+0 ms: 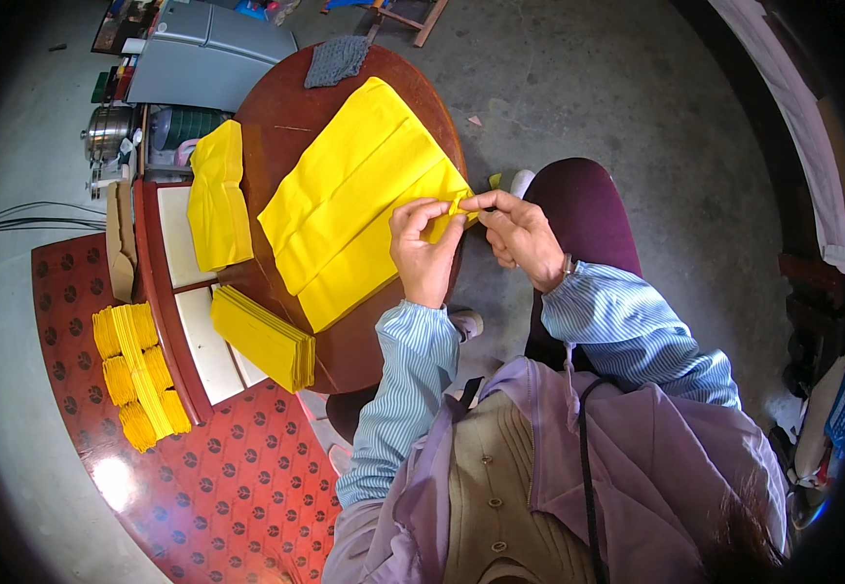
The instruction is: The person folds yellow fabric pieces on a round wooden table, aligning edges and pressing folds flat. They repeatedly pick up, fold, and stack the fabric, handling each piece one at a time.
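Both hands are pinching one corner of a yellow paper sheet (359,200) lying on the round desk (286,122): left hand (425,255) and right hand (520,237) clamped on the fold. Folded bundles (138,375) are lying finished nearby; a flat stack (265,338) is waiting.

Grey concrete floor (588,88), round brown table (291,122), red patterned surface (238,477).

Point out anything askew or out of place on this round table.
Nothing looks damaged or spilled. The large yellow paper sheet lies diagonally and overhangs the round brown wooden table at the corner both hands pinch.
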Available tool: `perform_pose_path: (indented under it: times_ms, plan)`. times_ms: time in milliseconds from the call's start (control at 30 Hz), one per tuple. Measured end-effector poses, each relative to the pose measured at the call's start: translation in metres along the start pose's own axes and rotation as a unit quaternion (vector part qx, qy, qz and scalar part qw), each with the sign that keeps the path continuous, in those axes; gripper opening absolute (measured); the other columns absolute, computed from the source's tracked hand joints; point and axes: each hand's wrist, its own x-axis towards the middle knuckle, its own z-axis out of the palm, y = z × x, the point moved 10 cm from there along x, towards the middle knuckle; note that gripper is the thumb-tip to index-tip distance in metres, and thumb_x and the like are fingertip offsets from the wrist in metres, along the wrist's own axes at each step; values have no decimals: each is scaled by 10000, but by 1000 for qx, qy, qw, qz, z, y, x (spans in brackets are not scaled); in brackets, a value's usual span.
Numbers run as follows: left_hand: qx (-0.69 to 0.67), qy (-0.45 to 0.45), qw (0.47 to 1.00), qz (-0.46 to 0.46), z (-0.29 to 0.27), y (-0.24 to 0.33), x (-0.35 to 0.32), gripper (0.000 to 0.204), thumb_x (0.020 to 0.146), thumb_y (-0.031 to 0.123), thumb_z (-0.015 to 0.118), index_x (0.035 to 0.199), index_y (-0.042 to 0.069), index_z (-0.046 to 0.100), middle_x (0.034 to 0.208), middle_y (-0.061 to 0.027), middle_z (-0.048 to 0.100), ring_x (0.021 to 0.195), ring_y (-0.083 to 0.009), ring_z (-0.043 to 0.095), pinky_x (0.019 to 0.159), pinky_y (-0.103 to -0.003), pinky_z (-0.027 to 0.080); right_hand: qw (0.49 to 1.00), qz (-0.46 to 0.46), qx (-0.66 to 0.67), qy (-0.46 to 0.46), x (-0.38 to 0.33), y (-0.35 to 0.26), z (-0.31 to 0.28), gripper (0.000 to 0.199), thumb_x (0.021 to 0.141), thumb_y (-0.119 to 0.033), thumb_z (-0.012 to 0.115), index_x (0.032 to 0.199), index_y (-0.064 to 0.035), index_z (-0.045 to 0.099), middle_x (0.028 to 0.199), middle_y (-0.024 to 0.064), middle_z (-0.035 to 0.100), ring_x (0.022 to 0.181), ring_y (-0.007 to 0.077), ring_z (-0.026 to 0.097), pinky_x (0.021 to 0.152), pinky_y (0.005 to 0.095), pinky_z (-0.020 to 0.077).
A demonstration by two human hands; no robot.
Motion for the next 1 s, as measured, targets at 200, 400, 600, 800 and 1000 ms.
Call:
perform_pose_path:
  times_ms: [200, 400, 600, 800, 1000]
  plan:
    - [-30, 13, 999, -38, -1, -11, 1, 126, 923, 67, 792, 1015, -16, 769, 1135, -77, 665, 1058, -178, 645, 945, -296, 513, 1000, -9, -4, 3, 3, -2, 0, 242, 1093, -109, 518, 1289, -20, 627, 643, -79, 427, 503, 21, 333, 458, 231, 277]
    - [-43, 14, 997, -62, -1, -16, 2, 133, 933, 79, 791, 1017, -23, 775, 1140, -72, 665, 1051, -166, 645, 941, -289, 514, 997, -50, -22, 51, 3, -8, -5, 227, 1087, -135, 564, 1266, -5, 611, 646, -74, 424, 508, 23, 333, 461, 232, 274]
    - [-36, 11, 997, -64, -1, -17, 2, 135, 935, 77, 790, 1022, -26, 781, 1134, -73, 668, 1058, -168, 647, 947, -287, 514, 986, -91, -128, 63, 14, -13, -6, 206, 1057, -166, 628, 1133, 21, 669, 702, -18, 610, 563, 38, 502, 496, 247, 400]
    - [-33, 18, 998, -58, -2, -17, 2, 132, 935, 78, 792, 1017, -27, 785, 1126, -72, 671, 1055, -170, 644, 955, -298, 509, 974, -111, -182, 75, 19, -15, -7, 224, 1025, -192, 685, 1043, 31, 672, 742, 16, 673, 605, 48, 554, 528, 258, 446]
    - [-33, 16, 998, -49, -2, -15, 1, 133, 929, 80, 800, 1011, -23, 786, 1123, -72, 670, 1051, -167, 643, 953, -303, 508, 996, -26, -63, 55, 19, -2, -9, 215, 1027, -175, 662, 1119, 20, 652, 746, 18, 633, 535, 66, 472, 471, 263, 363]
